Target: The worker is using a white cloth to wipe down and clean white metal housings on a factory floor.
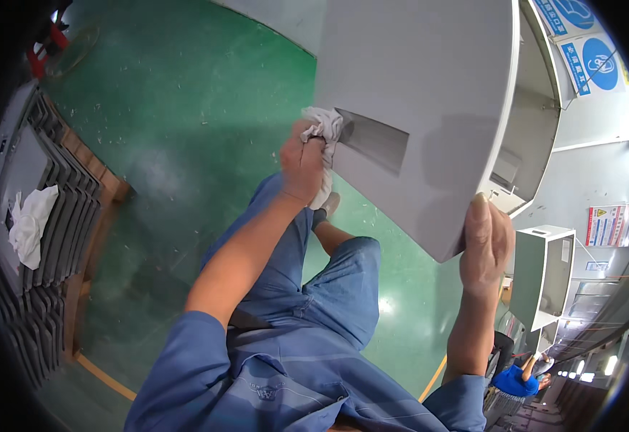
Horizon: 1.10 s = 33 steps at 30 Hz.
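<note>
A large light-grey box-shaped cabinet [415,79] hangs in front of me at the upper right, tilted, with a rectangular recess [378,140] in its near face. My left hand [304,162] is closed around a crumpled white cloth [322,124], which touches the cabinet's edge beside the recess. At the cabinet's lower right corner, my right hand [486,241] grips the edge, thumb on the face and fingers curled behind, partly hidden. The open side of the cabinet faces right and shows its hollow inside.
Stacked grey panels [62,194] stand on a wooden pallet [113,189] at the left, with another white cloth [32,227] on top. A second cabinet [545,277] hangs at the right. Farther back is a person in blue [516,380]. Green floor [185,93] lies below.
</note>
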### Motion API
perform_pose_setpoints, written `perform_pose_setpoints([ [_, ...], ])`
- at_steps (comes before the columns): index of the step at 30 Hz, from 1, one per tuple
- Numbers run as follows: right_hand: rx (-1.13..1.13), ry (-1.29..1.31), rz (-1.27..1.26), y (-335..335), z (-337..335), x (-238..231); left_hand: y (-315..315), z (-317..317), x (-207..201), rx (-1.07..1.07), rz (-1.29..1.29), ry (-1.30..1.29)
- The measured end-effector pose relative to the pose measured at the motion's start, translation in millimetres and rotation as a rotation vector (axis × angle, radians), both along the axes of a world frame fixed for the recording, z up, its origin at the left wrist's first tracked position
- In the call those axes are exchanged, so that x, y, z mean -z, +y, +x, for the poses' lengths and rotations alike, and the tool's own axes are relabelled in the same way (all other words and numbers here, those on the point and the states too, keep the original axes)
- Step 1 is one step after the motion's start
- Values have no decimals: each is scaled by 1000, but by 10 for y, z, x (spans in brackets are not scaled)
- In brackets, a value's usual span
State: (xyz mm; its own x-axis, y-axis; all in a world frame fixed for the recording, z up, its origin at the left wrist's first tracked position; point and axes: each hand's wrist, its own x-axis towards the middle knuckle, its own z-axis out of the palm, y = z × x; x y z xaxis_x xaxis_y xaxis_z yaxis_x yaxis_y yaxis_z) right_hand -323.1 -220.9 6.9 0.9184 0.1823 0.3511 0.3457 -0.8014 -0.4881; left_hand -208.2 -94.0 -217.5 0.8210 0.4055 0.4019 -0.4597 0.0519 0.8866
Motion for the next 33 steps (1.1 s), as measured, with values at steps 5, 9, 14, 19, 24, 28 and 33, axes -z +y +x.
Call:
perform_pose_setpoints([
  [5, -75, 13, 9, 6, 99, 53, 74, 77, -25, 197, -22, -101],
  [9, -64, -36, -19, -31, 187, -17, 380, 208, -452, 221, 518, -273],
  [14, -176, -48, 48, 47, 285, 168, 683, 340, -488, 351, 717, -68],
  [19, -142, -102, -154, 31, 358, 221, 794, 454, -836, 598, 809, 107],
  [24, -112, -207, -36, -131, 366, 49, 1175, 200, -903, 802, 393, 565],
  [28, -141, -32, -23, -52, 425, 116, 1300, -433, -320, 969, -71, 540],
  [33, -188, -20, 26, -262, 538, 111, 651, -844, -279, 941, -368, 535],
])
